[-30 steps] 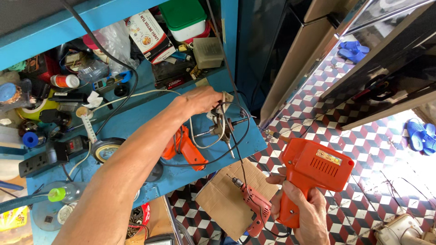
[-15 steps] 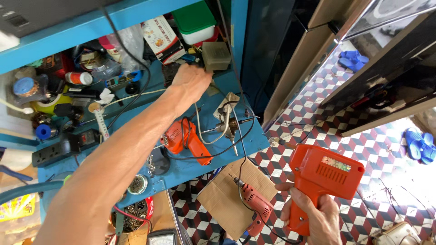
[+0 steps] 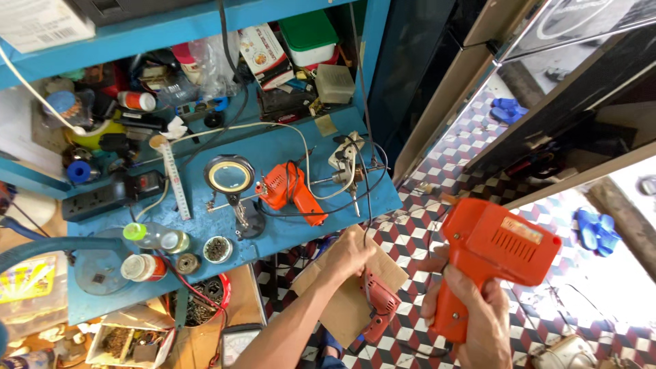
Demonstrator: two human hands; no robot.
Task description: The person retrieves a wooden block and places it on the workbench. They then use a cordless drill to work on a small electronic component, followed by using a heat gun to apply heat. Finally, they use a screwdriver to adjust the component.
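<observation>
Holding an orange pistol-shaped soldering gun (image 3: 495, 256) in my right hand (image 3: 471, 318), fingers wrapped tight round its grip, nose pointing up-left over the checkered floor tiles (image 3: 437, 171). My left hand (image 3: 348, 256) is down below the blue workbench (image 3: 287, 225) edge, fingers curled onto a sheet of brown cardboard (image 3: 342, 307), right by a black cord (image 3: 367, 205); can't tell if it's actually pinching that cord. A small red drill (image 3: 376, 304) lies on the cardboard just beside that hand. Up on the bench there's a second orange soldering gun (image 3: 290, 191), a magnifier on a stand (image 3: 230, 179) next to it, and a white ruler (image 3: 178, 181).
</observation>
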